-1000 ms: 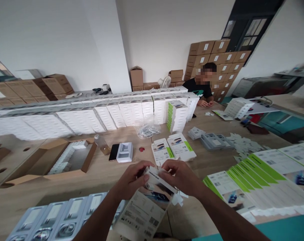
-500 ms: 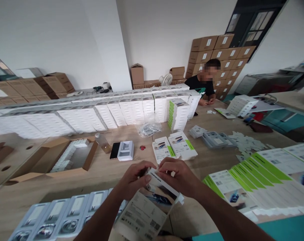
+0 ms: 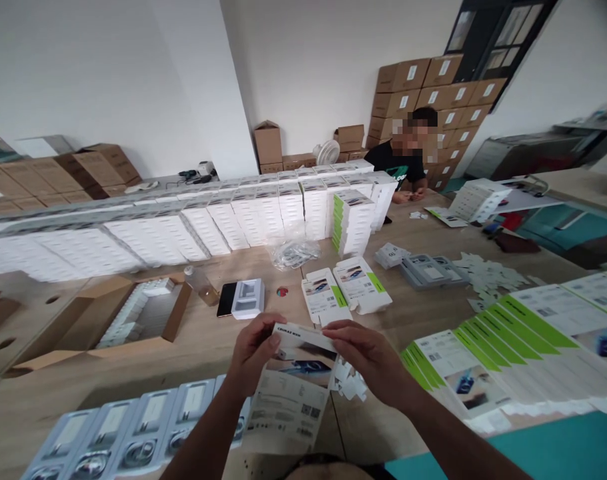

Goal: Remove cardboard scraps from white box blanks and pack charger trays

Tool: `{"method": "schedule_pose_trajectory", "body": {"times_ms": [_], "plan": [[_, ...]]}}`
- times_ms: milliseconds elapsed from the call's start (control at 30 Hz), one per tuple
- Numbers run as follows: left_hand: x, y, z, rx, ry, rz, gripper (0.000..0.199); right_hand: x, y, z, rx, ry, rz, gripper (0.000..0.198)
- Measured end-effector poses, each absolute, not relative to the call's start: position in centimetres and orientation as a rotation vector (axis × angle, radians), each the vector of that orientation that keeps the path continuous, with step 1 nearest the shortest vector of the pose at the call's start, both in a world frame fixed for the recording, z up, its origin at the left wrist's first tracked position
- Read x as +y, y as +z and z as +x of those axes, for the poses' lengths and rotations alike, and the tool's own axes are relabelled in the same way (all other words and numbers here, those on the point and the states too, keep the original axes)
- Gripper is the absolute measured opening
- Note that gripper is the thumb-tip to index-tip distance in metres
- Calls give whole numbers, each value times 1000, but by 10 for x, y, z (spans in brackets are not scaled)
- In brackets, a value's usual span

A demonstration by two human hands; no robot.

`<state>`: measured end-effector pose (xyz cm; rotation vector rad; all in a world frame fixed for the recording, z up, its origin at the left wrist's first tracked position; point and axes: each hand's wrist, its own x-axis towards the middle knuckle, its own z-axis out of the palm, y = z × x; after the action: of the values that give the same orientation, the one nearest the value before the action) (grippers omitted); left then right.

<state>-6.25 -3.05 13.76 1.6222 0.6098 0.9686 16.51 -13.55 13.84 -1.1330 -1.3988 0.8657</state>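
Both hands hold one printed carton [image 3: 296,407], a flattened retail box with a picture panel and a text panel with a square code. My left hand [image 3: 256,350] pinches its upper left corner, thumb on the printed face. At the upper right edge, my right hand [image 3: 366,357] grips the card with fingers curled over it. Small white card scraps [image 3: 351,383] lie just below the right hand. Beyond the hands, two printed cartons [image 3: 326,293] rest flat on the table. Grey trays [image 3: 148,427] with coiled cables and white parts line the near left.
Stacked flat cartons with green edges [image 3: 503,333] spread at the right. A long wall of white boxes [image 3: 253,220] runs across the back. An open brown carton [image 3: 176,313], a bottle [image 3: 201,285] and a phone [image 3: 227,300] stand left. A co-worker [image 3: 401,163] sits at the far right.
The carton in my hands has tilted to face me more squarely, and my hands have moved slightly apart along its top edge. White scraps now show under my right hand.
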Motion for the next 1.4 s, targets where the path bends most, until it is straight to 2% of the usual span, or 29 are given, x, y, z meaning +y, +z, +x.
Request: {"method": "schedule_pose_trajectory", "body": {"times_ms": [233, 333, 433, 500, 567, 667, 967, 1200, 1333, 1400], "plan": [[-37, 147, -70, 522, 940, 2162, 22, -146, 130, 157, -1509, 667, -1185, 21], [-43, 159, -75, 383, 896, 2561, 30, -145, 146, 155, -1524, 720, -1252, 37], [-48, 169, -80, 298, 934, 2838, 35, -143, 161, 152, -1464, 932, -1184, 32], [-50, 173, -83, 246, 956, 2950, 36, -141, 162, 149, -1273, 1228, -1083, 27], [-53, 175, -84, 193, 967, 3004, 33, -140, 157, 147, -1028, 1506, -971, 32], [-56, 174, -83, 163, 1035, 3018, 26, -139, 147, 143, -830, 1679, -869, 36], [-55, 162, -80, 169, 1076, 3008, 22, -136, 138, 135, -659, 1718, -828, 38], [-54, 144, -88, 233, 1022, 2958, 29, -125, 126, 127, -599, 1812, -866, 43], [-51, 127, -102, 475, 998, 2681, 33, -99, 118, 135, -789, 1866, -865, 42], [-47, 117, -117, 767, 1102, 2324, 26, -80, 103, 153, -1021, 1694, -1006, 46]]}}
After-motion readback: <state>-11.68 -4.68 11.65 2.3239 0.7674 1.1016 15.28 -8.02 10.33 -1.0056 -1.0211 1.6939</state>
